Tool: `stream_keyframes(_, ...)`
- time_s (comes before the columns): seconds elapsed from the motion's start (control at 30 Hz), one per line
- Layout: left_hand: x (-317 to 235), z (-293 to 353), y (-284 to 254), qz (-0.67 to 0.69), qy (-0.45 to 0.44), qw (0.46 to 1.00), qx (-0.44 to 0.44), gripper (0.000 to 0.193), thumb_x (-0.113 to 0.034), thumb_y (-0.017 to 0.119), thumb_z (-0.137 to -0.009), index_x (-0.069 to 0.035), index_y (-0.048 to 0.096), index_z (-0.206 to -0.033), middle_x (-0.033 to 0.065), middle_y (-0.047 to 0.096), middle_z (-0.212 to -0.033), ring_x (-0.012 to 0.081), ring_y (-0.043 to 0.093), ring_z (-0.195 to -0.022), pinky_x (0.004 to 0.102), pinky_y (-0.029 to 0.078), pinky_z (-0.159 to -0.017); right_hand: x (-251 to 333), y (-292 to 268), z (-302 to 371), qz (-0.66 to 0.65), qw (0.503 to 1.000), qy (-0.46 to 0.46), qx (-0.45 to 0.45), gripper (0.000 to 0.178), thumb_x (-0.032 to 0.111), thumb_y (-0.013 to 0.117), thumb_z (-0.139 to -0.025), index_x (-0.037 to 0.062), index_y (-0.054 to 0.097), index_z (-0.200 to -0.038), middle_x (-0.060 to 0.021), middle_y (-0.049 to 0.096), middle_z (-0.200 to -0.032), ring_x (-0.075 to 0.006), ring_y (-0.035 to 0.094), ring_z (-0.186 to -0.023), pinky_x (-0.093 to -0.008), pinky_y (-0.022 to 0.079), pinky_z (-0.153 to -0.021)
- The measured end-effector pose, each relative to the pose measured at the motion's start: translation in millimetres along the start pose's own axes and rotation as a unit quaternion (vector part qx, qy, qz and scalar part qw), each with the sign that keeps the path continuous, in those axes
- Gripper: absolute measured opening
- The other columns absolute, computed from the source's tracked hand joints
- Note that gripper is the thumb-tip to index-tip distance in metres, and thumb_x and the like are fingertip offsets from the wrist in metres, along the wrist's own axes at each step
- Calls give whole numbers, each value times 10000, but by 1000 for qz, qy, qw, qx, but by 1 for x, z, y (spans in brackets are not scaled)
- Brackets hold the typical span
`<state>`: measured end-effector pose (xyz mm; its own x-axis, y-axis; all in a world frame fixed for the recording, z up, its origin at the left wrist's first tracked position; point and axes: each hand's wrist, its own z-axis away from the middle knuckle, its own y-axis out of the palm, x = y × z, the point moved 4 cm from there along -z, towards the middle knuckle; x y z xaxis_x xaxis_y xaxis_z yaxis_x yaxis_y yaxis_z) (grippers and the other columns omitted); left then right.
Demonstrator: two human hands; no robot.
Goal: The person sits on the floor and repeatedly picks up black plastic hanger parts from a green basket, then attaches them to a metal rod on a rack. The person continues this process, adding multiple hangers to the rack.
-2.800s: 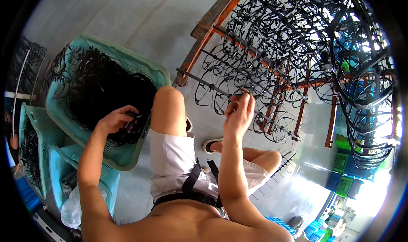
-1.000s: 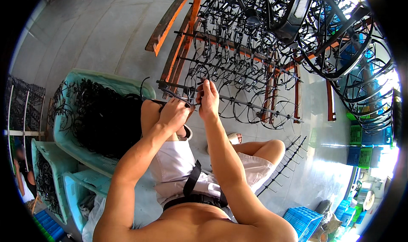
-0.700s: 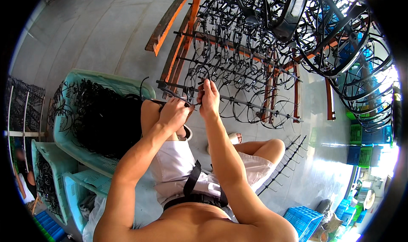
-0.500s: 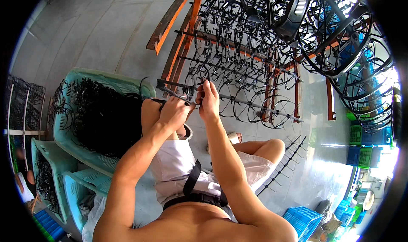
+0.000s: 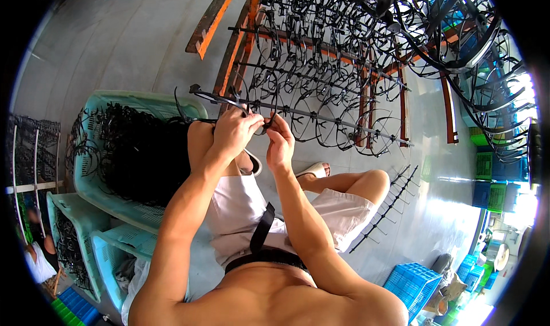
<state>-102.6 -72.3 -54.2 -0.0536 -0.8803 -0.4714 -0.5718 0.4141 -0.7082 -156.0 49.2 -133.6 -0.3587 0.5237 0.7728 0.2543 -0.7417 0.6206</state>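
Observation:
My left hand (image 5: 232, 132) is closed on several thin black curved bands (image 5: 184, 109), whose ends stick out to the left. Just to its right, my right hand (image 5: 279, 145) pinches one thin black band (image 5: 277, 97) that curves upward from the fingertips. Both hands meet at the near-left end of a dark pronged rod (image 5: 338, 121), where thin hoops hang along its length. The fingers partly hide where band and rod meet. Beside my left knee, a pale green crate (image 5: 86, 171) holds a big black heap of such bands (image 5: 140, 160).
An orange-brown rack (image 5: 229, 57) carries several rods full of black hoops. On the floor at right lie pronged rods (image 5: 389, 208). A blue crate (image 5: 409, 286) stands at lower right, more crates (image 5: 490, 177) beyond. Other pale crates (image 5: 106, 257) sit at lower left, near another person (image 5: 43, 260).
My left hand has shifted slightly up and right, turning the held bands. My right hand's fingertips have dropped a little and moved onto a curved band. The view has shifted slightly.

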Motion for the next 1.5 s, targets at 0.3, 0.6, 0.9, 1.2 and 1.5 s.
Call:
stream_keyframes(0.3,-3,0,0,2,-2,1000,6,131,-120,729,-724,-89,697,-847,74,610,-795,270,601,-722,373,485,-644,0,-2,6,14,1000,26,-7,423,-89,508,-840,-56,501,-1262,-111,598,-1173,-149,559,-1059,-252,428,-917)
stream_keyframes(0.6,-53,0,-87,438,-121,891,-22,416,35,418,-877,-9,501,-1282,165,549,-1224,227,581,-1072,337,494,-868,83,61,49,243,959,-24,143,279,40,556,-894,-14,533,-1167,-121,532,-1066,-226,548,-951,-308,442,-855)
stream_keyframes(0.9,-76,18,-90,455,-199,868,-14,433,22,365,-922,-22,404,-1351,143,572,-1142,159,587,-940,289,501,-800,100,63,86,247,938,40,240,205,166,519,-970,-24,533,-1046,-50,594,-893,-110,571,-800,-248,474,-746)
stream_keyframes(1.2,-87,25,-53,106,-19,994,-29,414,91,506,-742,-53,646,-1104,147,554,-1134,214,553,-826,293,470,-703,195,-13,51,186,955,-164,-162,207,231,429,-998,54,522,-948,-30,577,-727,-37,380,-493,-177,315,-427)
stream_keyframes(1.5,-84,9,43,20,-38,998,45,181,-100,633,-816,-73,641,-995,106,590,-765,276,605,-710,380,506,-596,123,-32,-40,325,938,8,-124,260,214,515,-938,-38,568,-976,-61,623,-776,-85,465,-562,-251,405,-498)
